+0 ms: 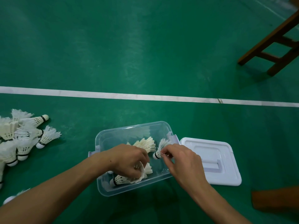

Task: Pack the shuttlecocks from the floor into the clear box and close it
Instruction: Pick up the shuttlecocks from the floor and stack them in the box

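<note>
The clear box (pixel 113 135) sits open on the green floor, low in the middle of the view. Both my hands are inside it. My right hand (pixel 181 162) pinches a white shuttlecock (pixel 161 148) by its feathers, cork end pointing left. My left hand (pixel 129 160) is closed around the feathers of another shuttlecock (pixel 142 173) near the box's front. More shuttlecocks lie in the box: one at the front (pixel 119 181) and one at the back (pixel 145 143). The white lid (pixel 215 159) lies flat on the floor, right of the box.
A pile of loose shuttlecocks (pixel 19 138) lies on the floor at the left edge. A white court line (pixel 145 96) crosses behind the box. Wooden stool legs (pixel 271 44) stand at the upper right, and a brown wooden piece (pixel 275 201) is at the lower right.
</note>
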